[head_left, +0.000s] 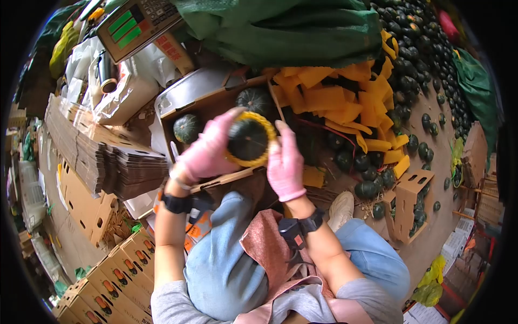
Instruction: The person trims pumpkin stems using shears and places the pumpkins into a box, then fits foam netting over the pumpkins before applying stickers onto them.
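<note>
A dark green squash (247, 141) with a yellow foam net (271, 131) around its edge is between my two hands. My left hand (209, 147), in a pink glove, is closed on its left side. On the right side, the fingers of my right hand (285, 164), gloved too, press against the net. Beneath them is an open cardboard box (276, 100), in which one squash (187, 128) lies at the left and another squash (254, 101) at the back. The box sits on a metal weighing pan (189, 90).
A scale display (129, 29) stands at the back left, near flattened cardboard boxes (108, 148). Yellow foam sheets (334, 100) are piled right of the box. Many loose squashes (404, 59) cover the floor at right, by a small carton (407, 200). Green cloth (280, 29) hangs behind.
</note>
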`<action>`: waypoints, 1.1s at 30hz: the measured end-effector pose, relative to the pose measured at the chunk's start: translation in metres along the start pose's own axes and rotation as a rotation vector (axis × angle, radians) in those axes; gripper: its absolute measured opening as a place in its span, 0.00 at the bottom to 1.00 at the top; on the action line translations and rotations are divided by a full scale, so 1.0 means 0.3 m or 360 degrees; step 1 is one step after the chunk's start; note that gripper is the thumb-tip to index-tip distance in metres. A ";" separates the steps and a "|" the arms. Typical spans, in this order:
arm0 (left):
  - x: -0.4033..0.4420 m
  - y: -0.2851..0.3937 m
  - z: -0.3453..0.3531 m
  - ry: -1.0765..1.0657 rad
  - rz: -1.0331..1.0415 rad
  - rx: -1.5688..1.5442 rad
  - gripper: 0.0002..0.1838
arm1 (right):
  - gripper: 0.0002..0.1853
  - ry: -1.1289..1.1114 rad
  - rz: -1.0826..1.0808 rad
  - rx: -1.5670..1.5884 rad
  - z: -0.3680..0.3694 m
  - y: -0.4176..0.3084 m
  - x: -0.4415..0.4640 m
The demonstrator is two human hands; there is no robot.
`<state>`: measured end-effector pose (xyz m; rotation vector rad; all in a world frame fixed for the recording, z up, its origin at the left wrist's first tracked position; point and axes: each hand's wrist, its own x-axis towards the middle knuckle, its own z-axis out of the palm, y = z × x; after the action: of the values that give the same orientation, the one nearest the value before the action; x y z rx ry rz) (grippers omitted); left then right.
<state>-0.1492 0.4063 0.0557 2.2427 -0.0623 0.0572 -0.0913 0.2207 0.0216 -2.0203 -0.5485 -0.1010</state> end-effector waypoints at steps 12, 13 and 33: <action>-0.022 -0.273 0.033 -0.0031 -0.0495 0.1236 0.46 | 0.18 0.0080 0.0305 -0.0675 -0.139 0.245 0.288; -0.036 -0.289 0.049 0.0055 -0.0464 0.1270 0.46 | 0.29 0.0086 0.0187 -0.1237 -0.178 0.339 0.350; -0.006 0.093 0.054 0.0096 0.0427 -0.0181 0.25 | 0.11 -0.0133 -0.0278 0.0428 -0.125 -0.119 -0.008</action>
<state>-0.1526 0.3764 0.0672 2.1046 -0.3259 0.2594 -0.1026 0.2022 0.0688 -1.7195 -0.7507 -0.0452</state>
